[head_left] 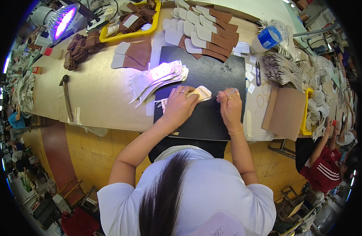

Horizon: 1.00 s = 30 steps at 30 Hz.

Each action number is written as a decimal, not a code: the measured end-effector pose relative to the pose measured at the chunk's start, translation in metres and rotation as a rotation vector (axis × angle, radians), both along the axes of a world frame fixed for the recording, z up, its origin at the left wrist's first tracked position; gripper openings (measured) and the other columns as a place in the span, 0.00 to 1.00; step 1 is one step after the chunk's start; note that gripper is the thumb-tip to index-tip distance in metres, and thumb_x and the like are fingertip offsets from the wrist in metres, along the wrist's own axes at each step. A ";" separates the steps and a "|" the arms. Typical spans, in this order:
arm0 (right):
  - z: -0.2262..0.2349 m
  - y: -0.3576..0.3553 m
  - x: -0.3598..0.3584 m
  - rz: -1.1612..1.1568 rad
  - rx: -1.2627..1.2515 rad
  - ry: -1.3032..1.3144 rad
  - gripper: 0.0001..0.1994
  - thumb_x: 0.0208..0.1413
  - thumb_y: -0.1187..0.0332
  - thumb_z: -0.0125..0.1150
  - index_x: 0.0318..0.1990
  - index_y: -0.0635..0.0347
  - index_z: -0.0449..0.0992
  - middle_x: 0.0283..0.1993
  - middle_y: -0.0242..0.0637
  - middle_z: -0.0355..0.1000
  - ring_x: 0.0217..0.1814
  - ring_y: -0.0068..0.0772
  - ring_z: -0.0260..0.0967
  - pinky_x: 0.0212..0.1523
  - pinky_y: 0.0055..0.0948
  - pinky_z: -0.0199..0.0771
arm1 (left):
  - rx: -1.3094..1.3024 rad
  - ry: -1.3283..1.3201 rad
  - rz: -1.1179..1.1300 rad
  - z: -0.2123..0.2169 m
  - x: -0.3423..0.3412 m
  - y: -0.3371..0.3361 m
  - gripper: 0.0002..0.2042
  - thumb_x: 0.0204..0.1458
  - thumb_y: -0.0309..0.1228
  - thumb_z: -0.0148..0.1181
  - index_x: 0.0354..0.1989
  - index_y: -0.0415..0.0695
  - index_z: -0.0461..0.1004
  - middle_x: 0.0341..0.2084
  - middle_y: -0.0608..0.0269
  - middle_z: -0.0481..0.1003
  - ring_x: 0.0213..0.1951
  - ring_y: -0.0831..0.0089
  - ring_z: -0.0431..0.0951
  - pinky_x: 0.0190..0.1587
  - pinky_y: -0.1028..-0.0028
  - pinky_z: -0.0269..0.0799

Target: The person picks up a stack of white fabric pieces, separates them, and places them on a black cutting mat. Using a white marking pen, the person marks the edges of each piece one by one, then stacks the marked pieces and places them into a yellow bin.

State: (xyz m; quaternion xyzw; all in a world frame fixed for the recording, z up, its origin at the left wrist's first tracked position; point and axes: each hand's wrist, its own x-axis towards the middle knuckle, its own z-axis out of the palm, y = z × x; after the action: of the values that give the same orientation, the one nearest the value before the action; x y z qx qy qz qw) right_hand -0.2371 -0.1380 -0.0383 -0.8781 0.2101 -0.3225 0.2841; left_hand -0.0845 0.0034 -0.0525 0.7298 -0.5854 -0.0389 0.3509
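She presses her left hand [180,105] down on a small stack of pale cut pieces [202,93], fingers curled over them, near the front edge of the black mat [212,70] on the bench [98,94]. Her right hand [229,104] rests clenched just beside the stack, holding nothing I can see.

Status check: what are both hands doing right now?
Left hand pressing pale cut piece on black mat. Right hand closed, beside it. Silvery stack nearby, clear.
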 end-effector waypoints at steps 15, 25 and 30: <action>-0.006 0.014 0.008 -0.050 0.400 -0.197 0.16 0.71 0.62 0.51 0.37 0.65 0.79 0.35 0.40 0.75 0.36 0.38 0.73 0.42 0.33 0.71 | -0.042 0.239 0.191 0.048 0.047 0.038 0.12 0.47 0.28 0.73 0.39 0.42 0.79 0.43 0.59 0.75 0.44 0.59 0.79 0.48 0.65 0.76; -0.012 0.014 0.003 -0.056 0.426 -0.188 0.16 0.72 0.63 0.51 0.38 0.66 0.79 0.36 0.40 0.77 0.38 0.35 0.74 0.43 0.30 0.72 | -0.081 0.124 0.327 0.057 0.090 0.044 0.10 0.49 0.28 0.72 0.38 0.41 0.80 0.42 0.56 0.76 0.43 0.58 0.79 0.46 0.65 0.75; -0.009 0.016 0.001 -0.084 0.466 -0.201 0.16 0.72 0.62 0.50 0.40 0.66 0.79 0.37 0.40 0.76 0.40 0.34 0.75 0.44 0.30 0.72 | -0.053 0.097 0.247 0.045 0.062 0.033 0.10 0.50 0.29 0.71 0.39 0.41 0.81 0.42 0.57 0.78 0.42 0.60 0.79 0.46 0.65 0.75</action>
State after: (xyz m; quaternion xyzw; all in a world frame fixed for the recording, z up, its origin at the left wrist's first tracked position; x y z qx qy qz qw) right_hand -0.2359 -0.1216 -0.0475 -0.7429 0.2858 -0.3628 0.4846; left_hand -0.0224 0.0360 -0.0079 0.7841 -0.4742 -0.0150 0.4001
